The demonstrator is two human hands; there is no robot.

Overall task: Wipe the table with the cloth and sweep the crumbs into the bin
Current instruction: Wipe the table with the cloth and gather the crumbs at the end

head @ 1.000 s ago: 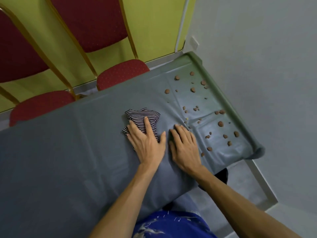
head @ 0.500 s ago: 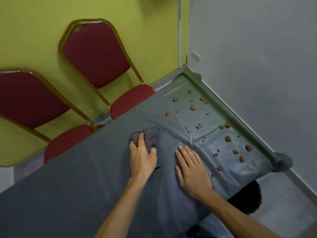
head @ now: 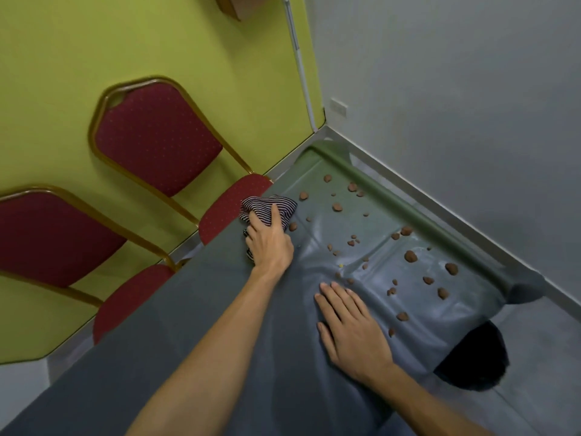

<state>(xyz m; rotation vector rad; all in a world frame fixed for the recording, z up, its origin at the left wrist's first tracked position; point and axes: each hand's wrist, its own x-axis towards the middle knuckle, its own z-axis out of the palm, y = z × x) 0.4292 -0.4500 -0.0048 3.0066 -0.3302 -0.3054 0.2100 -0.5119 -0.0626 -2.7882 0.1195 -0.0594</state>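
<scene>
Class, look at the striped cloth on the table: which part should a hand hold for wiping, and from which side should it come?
Press and gather the bunched middle of the striped cloth from above and from the near side, as the left hand does. It lies crumpled and flat on the table, so there is no edge to pinch; a palm-down grip drives it toward the crumbs.
</scene>
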